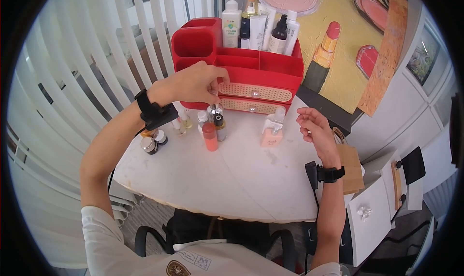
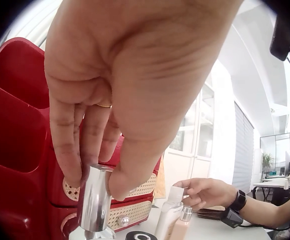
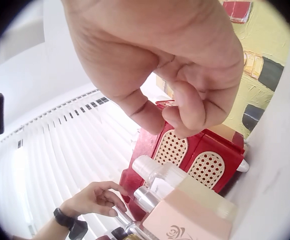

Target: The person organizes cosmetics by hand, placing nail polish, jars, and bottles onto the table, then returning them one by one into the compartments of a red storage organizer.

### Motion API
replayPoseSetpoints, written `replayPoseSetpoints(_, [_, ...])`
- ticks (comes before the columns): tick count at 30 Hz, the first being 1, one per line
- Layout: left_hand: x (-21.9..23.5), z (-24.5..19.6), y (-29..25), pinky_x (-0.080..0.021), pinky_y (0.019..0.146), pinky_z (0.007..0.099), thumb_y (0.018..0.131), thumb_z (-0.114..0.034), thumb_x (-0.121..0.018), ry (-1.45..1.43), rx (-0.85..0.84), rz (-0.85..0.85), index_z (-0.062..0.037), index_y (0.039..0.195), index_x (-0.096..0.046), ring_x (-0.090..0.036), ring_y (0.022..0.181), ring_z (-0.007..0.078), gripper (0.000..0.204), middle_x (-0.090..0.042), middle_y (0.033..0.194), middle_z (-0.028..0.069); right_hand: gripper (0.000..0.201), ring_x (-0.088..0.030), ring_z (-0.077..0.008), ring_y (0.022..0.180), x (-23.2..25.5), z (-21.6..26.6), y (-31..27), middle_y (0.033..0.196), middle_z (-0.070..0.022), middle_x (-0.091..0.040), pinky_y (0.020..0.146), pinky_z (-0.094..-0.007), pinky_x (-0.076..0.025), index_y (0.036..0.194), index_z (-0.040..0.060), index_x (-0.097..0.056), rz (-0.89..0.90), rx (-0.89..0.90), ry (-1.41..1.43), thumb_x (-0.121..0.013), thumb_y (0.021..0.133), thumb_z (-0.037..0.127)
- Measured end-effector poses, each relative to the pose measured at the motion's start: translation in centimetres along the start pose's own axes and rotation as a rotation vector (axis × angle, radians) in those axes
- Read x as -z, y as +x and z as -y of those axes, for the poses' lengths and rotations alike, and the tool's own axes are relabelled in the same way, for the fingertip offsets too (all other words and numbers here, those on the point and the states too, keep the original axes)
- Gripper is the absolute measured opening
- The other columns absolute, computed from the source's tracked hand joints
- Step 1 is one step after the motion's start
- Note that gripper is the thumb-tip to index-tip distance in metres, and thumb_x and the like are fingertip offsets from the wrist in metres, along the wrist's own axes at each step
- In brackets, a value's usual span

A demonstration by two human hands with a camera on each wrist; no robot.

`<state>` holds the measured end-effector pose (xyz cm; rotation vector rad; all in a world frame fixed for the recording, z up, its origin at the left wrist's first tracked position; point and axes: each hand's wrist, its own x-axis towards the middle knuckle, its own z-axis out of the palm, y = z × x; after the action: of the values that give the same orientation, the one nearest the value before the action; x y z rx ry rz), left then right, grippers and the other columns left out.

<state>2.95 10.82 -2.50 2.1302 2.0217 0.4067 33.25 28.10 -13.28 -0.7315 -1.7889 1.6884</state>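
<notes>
My left hand (image 1: 195, 83) reaches in front of the red organizer (image 1: 285, 63) and pinches the shiny silver cap (image 2: 95, 200) of a bottle between thumb and fingertips. That bottle stands in a cluster with a coral bottle (image 1: 210, 137), a white-capped bottle (image 1: 202, 126) and a black-capped bottle (image 1: 220, 127). My right hand (image 1: 316, 131) hangs over the right side of the table, its fingers loosely curled around nothing. Just left of it are a pink bottle with a rose print (image 3: 190, 215) and a clear, white-capped bottle (image 3: 170, 180) behind.
Small jars (image 1: 150, 144) and slim bottles (image 1: 181, 123) sit at the table's left. Tall toiletry bottles (image 1: 232, 25) fill the organizer's back; two woven-front drawers (image 1: 256, 91) face me. A painted panel (image 1: 345, 63) leans behind. A paper bag (image 1: 352, 167) stands beyond the right edge.
</notes>
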Motion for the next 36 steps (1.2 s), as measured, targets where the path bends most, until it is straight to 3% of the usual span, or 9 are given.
replayPoseSetpoints(5, [-0.3, -0.3, -0.5, -0.056, 0.074, 0.0299, 0.076, -0.012, -0.078, 0.013, 0.011, -0.009, 0.0, 0.111, -0.058, -0.071, 0.079, 0.0212, 0.042, -0.071, 0.083, 0.0139, 0.029, -0.045, -0.0008, 0.064, -0.1, -0.1, 0.0, 0.093, 0.0021, -0.057, 0.049, -0.0152, -0.031, 0.118, 0.0052, -0.059, 0.013, -0.007, 0.01, -0.058, 0.089, 0.007])
replayPoseSetpoints(8, [-0.3, -0.8, -2.6, -0.055, 0.073, 0.0314, 0.079, -0.017, -0.079, 0.013, -0.04, -0.209, 0.0004, 0.112, -0.057, -0.069, 0.081, 0.0227, 0.044, -0.069, 0.092, 0.0162, 0.028, -0.045, -0.0011, 0.063, 0.1, -0.2, 0.1, 0.093, 0.0017, -0.057, 0.049, -0.0154, -0.031, 0.118, 0.0051, -0.059, 0.008, 0.002, 0.003, -0.059, 0.09, 0.008])
replayPoseSetpoints(10, [0.0, -2.7, -5.1, -0.055, 0.072, 0.033, 0.08, -0.021, -0.079, -0.065, 0.106, -0.416, 0.0002, 0.115, -0.056, -0.067, 0.081, 0.0236, 0.047, -0.066, 0.095, 0.0158, 0.028, -0.045, -0.0013, 0.063, 0.1, -0.1, 0.0, 0.092, 0.0015, -0.057, 0.049, -0.0156, -0.032, 0.118, 0.005, -0.06, -0.003, 0.004, 0.012, -0.059, 0.09, 0.009])
replayPoseSetpoints(13, [-1.2, -3.5, -9.0, -0.054, 0.065, 0.0334, 0.081, -0.027, -0.077, -0.058, 0.194, -0.391, 0.0003, 0.108, -0.059, -0.066, 0.076, 0.0239, 0.042, -0.067, 0.084, 0.0131, 0.028, -0.049, -0.0031, 0.066, -0.2, 0.4, -0.3, 0.096, 0.0005, -0.059, 0.051, -0.0174, -0.035, 0.117, 0.0048, -0.06, 0.003, -0.03, -0.035, -0.06, 0.09, 0.011])
replayPoseSetpoints(18, [-6.5, -1.8, -12.5, -0.054, 0.066, 0.0339, 0.084, -0.025, -0.075, -0.153, 0.252, 0.043, 0.0026, 0.098, -0.063, -0.068, 0.079, 0.0267, 0.033, -0.068, 0.092, 0.0149, 0.039, -0.06, -0.0085, 0.08, -0.8, -0.1, -0.3, 0.109, -0.0026, -0.061, 0.061, -0.0207, -0.046, 0.123, 0.006, -0.057, 0.176, -0.122, -0.187, -0.068, 0.087, 0.018])
replayPoseSetpoints(24, [-9.4, -1.3, -12.1, -0.056, 0.07, 0.032, 0.083, -0.029, -0.076, -0.203, 0.222, 0.06, 0.0012, 0.104, -0.063, -0.069, 0.079, 0.023, 0.039, -0.069, 0.095, 0.0147, 0.072, -0.065, -0.012, 0.09, -1.5, -1.5, 0.1, 0.129, -0.0079, -0.057, 0.067, -0.0259, -0.051, 0.14, 0.0067, -0.045, 0.278, -0.087, -0.11, -0.08, 0.078, 0.015])
replayPoseSetpoints(30, [-9.2, -1.3, -11.4, -0.055, 0.073, 0.0325, 0.085, -0.031, -0.074, -0.224, 0.14, 0.055, 0.0007, 0.105, -0.065, -0.069, 0.078, 0.0236, 0.039, -0.07, 0.096, 0.0133, 0.079, -0.064, -0.0114, 0.082, -1.7, -1.6, 0.6, 0.129, -0.0122, -0.056, 0.068, -0.0237, -0.05, 0.14, 0.0064, -0.046, 0.373, -0.067, -0.138, -0.085, 0.071, 0.015])
replayPoseSetpoints(34, [-8.0, -1.9, -12.7, -0.054, 0.072, 0.0322, 0.084, -0.03, -0.075, -0.193, 0.159, 0.032, -0.0009, 0.102, -0.066, -0.069, 0.077, 0.0225, 0.036, -0.071, 0.092, 0.0116, 0.076, -0.063, -0.0104, 0.079, -2.7, -2.2, 1.4, 0.121, -0.0089, -0.06, 0.065, -0.0235, -0.05, 0.136, 0.0061, -0.05, 0.364, 0.075, -0.23, -0.085, 0.069, 0.014])
replayPoseSetpoints(36, [-7.8, -1.9, -13.9, -0.054, 0.072, 0.0321, 0.084, -0.03, -0.075, -0.2, 0.173, 0.035, -0.0016, 0.102, -0.067, -0.069, 0.077, 0.0222, 0.035, -0.071, 0.092, 0.0111, 0.072, -0.062, -0.0115, 0.078, -3.3, -1.5, 1.3, 0.11, -0.0057, -0.064, 0.062, -0.0246, -0.05, 0.132, 0.006, -0.052, 0.327, -0.095, -0.293, -0.085, 0.068, 0.015])
